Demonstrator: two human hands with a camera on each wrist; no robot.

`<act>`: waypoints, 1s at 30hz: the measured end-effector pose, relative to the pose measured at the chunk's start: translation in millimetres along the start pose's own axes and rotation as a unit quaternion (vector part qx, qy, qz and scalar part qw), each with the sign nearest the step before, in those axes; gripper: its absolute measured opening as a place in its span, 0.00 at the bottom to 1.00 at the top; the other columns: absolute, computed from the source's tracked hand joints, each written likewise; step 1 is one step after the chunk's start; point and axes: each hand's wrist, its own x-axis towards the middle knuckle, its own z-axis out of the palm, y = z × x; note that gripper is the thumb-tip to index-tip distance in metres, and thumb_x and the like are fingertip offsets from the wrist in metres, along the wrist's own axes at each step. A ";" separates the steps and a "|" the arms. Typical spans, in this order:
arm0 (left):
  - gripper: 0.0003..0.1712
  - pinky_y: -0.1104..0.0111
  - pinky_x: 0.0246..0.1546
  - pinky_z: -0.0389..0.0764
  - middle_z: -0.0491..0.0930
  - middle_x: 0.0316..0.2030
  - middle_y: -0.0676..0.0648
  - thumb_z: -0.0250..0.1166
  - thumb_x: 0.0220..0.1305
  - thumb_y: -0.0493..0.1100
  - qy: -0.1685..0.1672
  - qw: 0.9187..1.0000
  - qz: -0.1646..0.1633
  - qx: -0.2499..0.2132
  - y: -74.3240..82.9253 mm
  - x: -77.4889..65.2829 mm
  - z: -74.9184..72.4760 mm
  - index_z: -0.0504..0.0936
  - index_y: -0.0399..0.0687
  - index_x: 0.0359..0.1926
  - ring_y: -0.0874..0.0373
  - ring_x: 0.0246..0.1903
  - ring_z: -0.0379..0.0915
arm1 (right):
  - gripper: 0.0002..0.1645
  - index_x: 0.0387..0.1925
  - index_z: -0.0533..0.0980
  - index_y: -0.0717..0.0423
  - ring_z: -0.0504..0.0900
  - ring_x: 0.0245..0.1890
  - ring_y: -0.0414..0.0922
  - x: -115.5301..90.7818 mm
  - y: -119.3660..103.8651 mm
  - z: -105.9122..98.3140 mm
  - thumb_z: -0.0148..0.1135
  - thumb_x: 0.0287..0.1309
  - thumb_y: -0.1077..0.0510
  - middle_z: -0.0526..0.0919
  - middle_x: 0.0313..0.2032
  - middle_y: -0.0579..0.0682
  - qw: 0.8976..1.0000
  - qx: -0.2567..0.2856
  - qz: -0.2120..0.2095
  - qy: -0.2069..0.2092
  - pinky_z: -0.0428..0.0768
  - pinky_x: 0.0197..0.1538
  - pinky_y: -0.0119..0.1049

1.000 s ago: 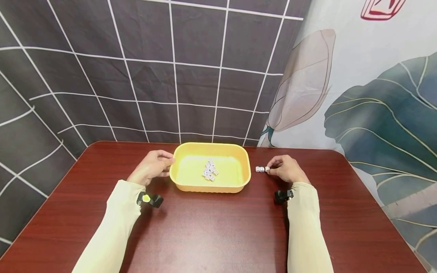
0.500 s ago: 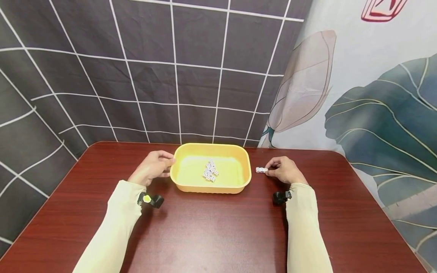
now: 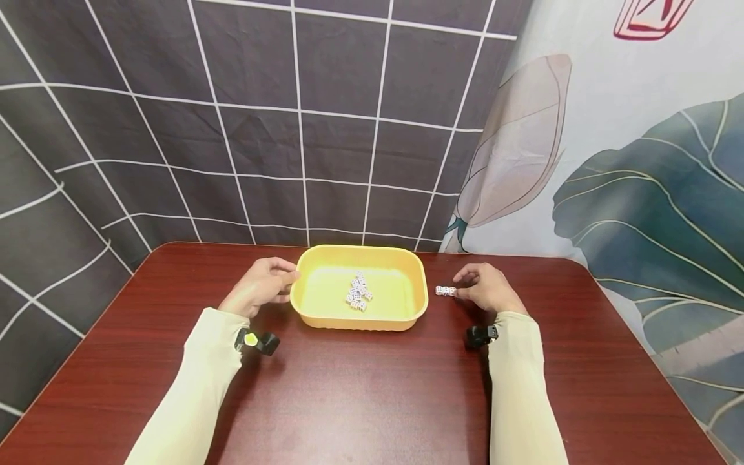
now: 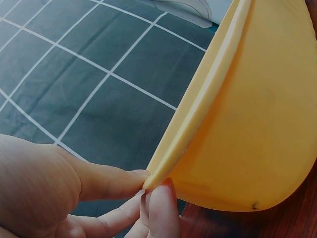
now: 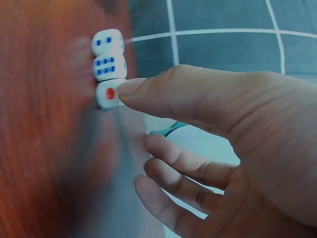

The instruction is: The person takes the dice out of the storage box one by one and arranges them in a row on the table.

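- Dark gridded cloth (image 3: pixel 261 142) hangs behind the red-brown table (image 3: pixel 360 394).
- Yellow tray (image 3: pixel 360 323) sits at the table's twelve o'clock; a heap of dice (image 3: pixel 357 295) lies inside, near its centre.
- Left hand (image 3: pixel 259 284) pinches the tray's nine o'clock rim, likely steady enough.
- Beyond three o'clock, a touching row of three dice (image 3: pixel 445 291); right hand (image 3: pixel 487 289) touches the end die with its thumb, other visible fingers loose.
- Gentle thumb pressure along the row should keep it straight.

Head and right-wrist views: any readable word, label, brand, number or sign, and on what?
No readable words, labels, brands, numerals.
Dice row: pips only; two blue, six blue, one red.
Dice pile: pips too small to read.
Red mark on white cloth: cut off, unreadable.
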 end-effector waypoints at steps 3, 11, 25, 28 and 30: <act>0.20 0.70 0.37 0.88 0.80 0.41 0.43 0.58 0.74 0.38 0.001 1.000 0.000 -0.002 -0.5 0.4 0.4 0.71 0.30 0.61 0.62 0.32 0.78 | 0.13 0.44 0.83 0.56 0.83 0.49 0.57 -2.5 -4.7 -4.6 0.70 0.55 0.60 0.86 0.48 0.61 1.000 -0.010 -0.011 0.012 0.80 0.50 0.50; 0.21 0.71 0.37 0.88 0.80 0.41 0.44 0.59 0.73 0.38 0.002 1.000 0.000 -0.003 -1.9 1.8 1.6 0.71 0.31 0.61 0.62 0.33 0.78 | 0.14 0.45 0.82 0.57 0.80 0.56 0.63 -6.3 -19.9 -10.5 0.69 0.57 0.58 0.83 0.53 0.65 0.999 -0.013 -0.041 0.030 0.79 0.59 0.60; 0.21 0.71 0.37 0.87 0.80 0.44 0.40 0.59 0.74 0.38 0.001 1.000 -0.001 -0.002 -1.0 0.5 0.2 0.71 0.30 0.61 0.61 0.34 0.79 | 0.18 0.50 0.82 0.59 0.79 0.56 0.62 -9.6 -53.2 -10.4 0.70 0.59 0.56 0.82 0.51 0.63 0.996 -0.004 -0.081 0.038 0.79 0.59 0.57; 0.20 0.72 0.36 0.87 0.81 0.44 0.40 0.59 0.74 0.38 0.002 1.000 0.000 -0.001 -0.8 0.2 0.5 0.71 0.30 0.61 0.61 0.34 0.79 | 0.18 0.49 0.82 0.59 0.81 0.54 0.60 -9.2 -57.9 -7.8 0.71 0.58 0.57 0.83 0.49 0.61 0.995 0.002 -0.092 0.043 0.80 0.58 0.56; 0.20 0.72 0.36 0.87 0.81 0.44 0.39 0.59 0.74 0.38 0.002 1.000 0.000 -0.002 -0.7 -0.3 0.6 0.71 0.30 0.61 0.61 0.34 0.79 | 0.17 0.48 0.82 0.58 0.81 0.53 0.60 -9.1 -61.3 -6.0 0.71 0.58 0.57 0.83 0.49 0.61 0.994 0.008 -0.097 0.044 0.80 0.57 0.55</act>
